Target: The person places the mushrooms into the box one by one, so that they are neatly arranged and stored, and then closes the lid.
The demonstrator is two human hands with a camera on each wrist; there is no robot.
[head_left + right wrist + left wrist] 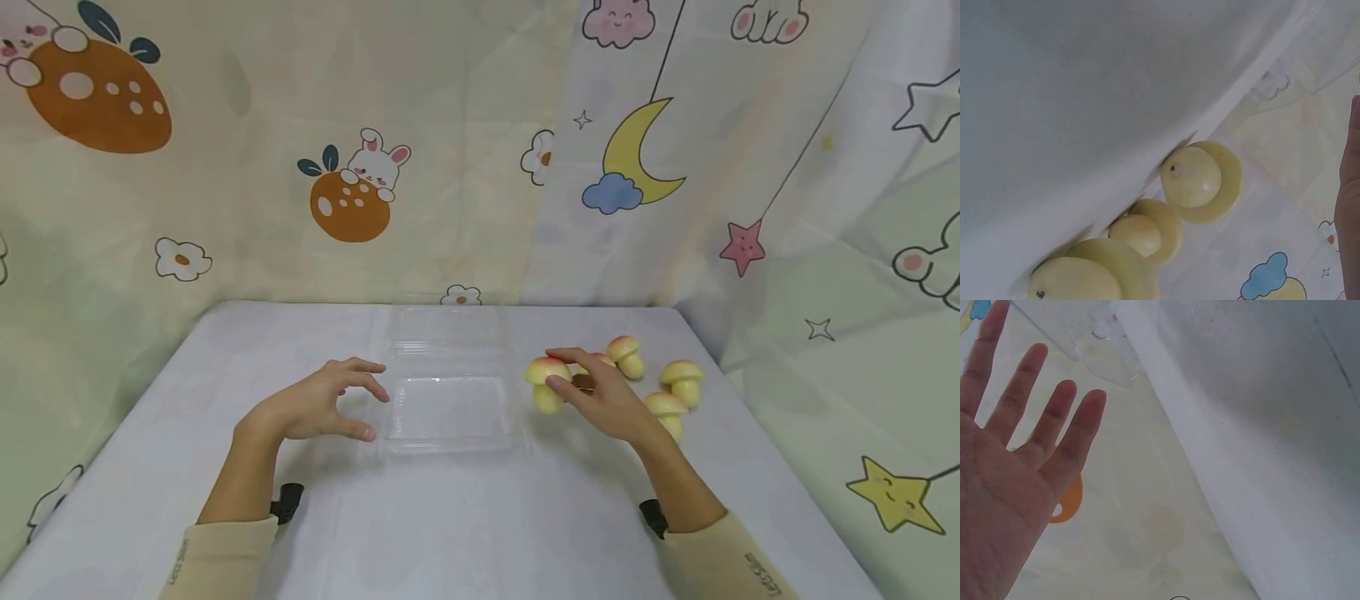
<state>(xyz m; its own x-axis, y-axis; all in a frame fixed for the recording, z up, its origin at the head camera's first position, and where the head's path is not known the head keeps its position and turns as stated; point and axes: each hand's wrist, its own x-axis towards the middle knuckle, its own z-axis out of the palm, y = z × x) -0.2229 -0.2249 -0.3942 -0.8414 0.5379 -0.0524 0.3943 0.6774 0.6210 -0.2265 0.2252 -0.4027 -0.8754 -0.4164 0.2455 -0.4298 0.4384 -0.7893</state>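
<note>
In the head view, the right hand (603, 402) pinches a yellow mushroom (547, 385) between thumb and fingers; its cap, flushed red on top, faces up and its stem points down. Whether the stem touches the white table (450, 533) cannot be told. This mushroom stands to the right of a clear plastic container (450, 412), apart from it, the container lying open with its lid (448, 329) toward the back. The left hand (318, 402) is at the container's left side, thumb and fingers parted, holding nothing; contact with the container's edge cannot be confirmed. Four further mushrooms are noted on the right: a partly hidden mushroom (597, 361) just behind the right hand, a red-topped mushroom (626, 357) beside it, a far-right mushroom (682, 382), and a near mushroom (666, 412) partly covered by the forearm. In the left wrist view, four fingers of the left hand are spread, the palm bare; part of the clear plastic shows at the top. In the right wrist view, three mushrooms lie in a slanting row; only a strip of the right hand enters at the right edge, its grip not visible there.
</note>
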